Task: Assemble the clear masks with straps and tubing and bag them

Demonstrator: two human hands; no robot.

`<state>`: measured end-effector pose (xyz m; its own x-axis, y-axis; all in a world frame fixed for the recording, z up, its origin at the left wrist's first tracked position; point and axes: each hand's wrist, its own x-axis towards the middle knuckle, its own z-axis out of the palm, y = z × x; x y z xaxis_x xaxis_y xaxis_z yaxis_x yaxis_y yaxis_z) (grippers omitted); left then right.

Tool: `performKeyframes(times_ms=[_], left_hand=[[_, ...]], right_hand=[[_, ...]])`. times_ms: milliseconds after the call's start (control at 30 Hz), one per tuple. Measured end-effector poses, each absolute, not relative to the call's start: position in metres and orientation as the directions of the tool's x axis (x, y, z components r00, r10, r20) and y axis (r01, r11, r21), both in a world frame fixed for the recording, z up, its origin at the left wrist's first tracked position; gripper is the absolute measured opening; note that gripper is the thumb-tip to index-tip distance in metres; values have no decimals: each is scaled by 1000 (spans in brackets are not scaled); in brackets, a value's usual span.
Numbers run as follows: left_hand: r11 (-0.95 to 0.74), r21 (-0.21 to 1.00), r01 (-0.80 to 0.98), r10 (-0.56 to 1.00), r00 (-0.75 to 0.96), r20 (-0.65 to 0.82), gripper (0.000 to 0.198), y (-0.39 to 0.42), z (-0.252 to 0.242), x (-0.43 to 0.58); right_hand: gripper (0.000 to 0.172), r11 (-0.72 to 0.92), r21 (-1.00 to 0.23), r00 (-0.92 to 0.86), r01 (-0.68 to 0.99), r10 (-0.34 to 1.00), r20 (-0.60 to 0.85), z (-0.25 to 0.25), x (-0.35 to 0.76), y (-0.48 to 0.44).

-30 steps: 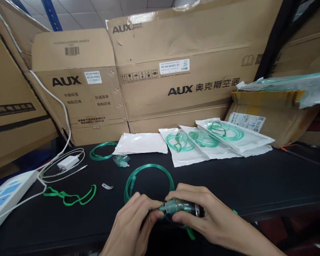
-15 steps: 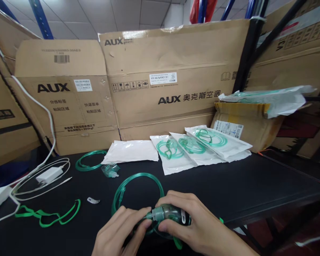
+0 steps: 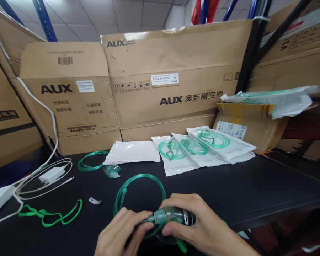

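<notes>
My right hand (image 3: 193,224) is wrapped round a clear green oxygen mask (image 3: 176,214), its pale connector pointing left. A small metal nose clip shows on the mask, and a green strap hangs below it. Between the thumb and fingers of my left hand (image 3: 128,229) is the end of a green oxygen tube (image 3: 150,219). That end meets the mask's connector; how far it sits on it I cannot tell. The rest of the tube lies coiled (image 3: 142,175) on the table behind my hands.
Left on the black table (image 3: 216,188) are a green elastic strap (image 3: 53,217), a metal nose clip (image 3: 95,201), a white adapter (image 3: 52,175) with cables, another coiled tube (image 3: 92,160) and another mask (image 3: 112,171). White packets (image 3: 132,152) and bagged mask sets (image 3: 173,153) lie before cardboard boxes (image 3: 176,71).
The view has shifted slightly, so everything sits a little further right. Both hands keep their grip on the mask and the tube end, with hardly any other movement.
</notes>
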<state>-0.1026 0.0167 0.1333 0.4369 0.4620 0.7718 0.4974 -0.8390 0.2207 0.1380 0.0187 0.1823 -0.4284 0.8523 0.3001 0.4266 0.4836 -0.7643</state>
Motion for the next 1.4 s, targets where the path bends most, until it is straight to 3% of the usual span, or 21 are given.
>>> performKeyframes(times_ms=[233,533,833,1133,1400], left_hand=[[-828,279,487,504,427,751,20,12,134,-102],[-816,307,490,534,435,725,19,10,137,-103],[-725,488,487,676,365,640,15,7,149,-101],[-712,491,501,688,362,629,15,7,147,-104],[-694,500,518,707,358,610,15,7,146,-104]], right_hand=[[27,523,-756,-482,393,818,314,180,139,21],[22,561,-760,-473,328,794,382,171,140,24],[36,629,-744,-446,226,746,495,166,139,25],[36,698,-660,-477,277,696,536,160,138,23],[41,700,-656,-489,283,693,529,160,139,24]])
